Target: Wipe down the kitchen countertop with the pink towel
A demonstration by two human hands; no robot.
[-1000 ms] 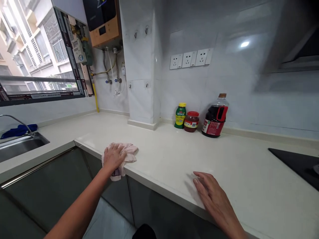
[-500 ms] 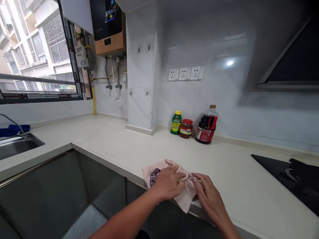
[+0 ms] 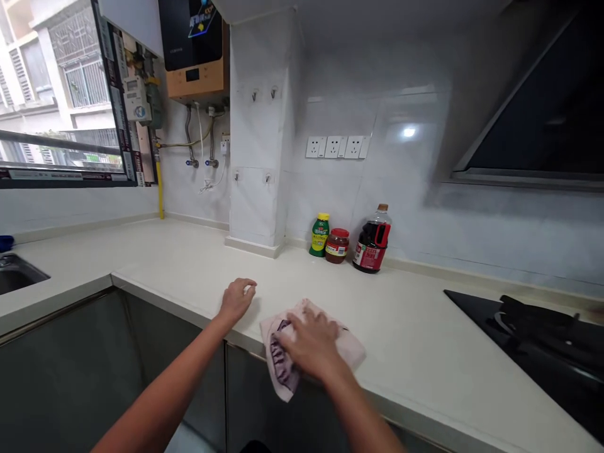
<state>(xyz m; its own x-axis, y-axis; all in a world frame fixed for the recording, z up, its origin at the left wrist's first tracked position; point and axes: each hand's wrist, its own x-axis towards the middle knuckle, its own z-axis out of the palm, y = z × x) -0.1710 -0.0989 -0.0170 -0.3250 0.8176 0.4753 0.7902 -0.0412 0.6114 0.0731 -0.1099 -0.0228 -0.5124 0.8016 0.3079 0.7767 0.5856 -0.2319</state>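
A pale pink cloth (image 3: 350, 347) with a dark purple print lies crumpled at the counter's front edge, one corner hanging over it. My right hand (image 3: 314, 340) is on top of the cloth, its fingers bent into the fabric and gripping it. To the left, my left hand (image 3: 237, 300) hovers just over the white countertop (image 3: 401, 327), apart from the cloth. Its fingers are loosely curled with a gap at the thumb, and nothing shows in it.
Against the back wall stand a green bottle (image 3: 319, 235) with a yellow cap, a red-lidded jar (image 3: 336, 246) and a large dark sauce bottle (image 3: 372, 241). A black gas stove (image 3: 528, 340) sits at the right. A metal sink (image 3: 21, 275) is at the far left.
My left hand has come off the cloth and moved left. My right hand has moved left from the cloth's right edge onto its middle. The camera view has shifted right.
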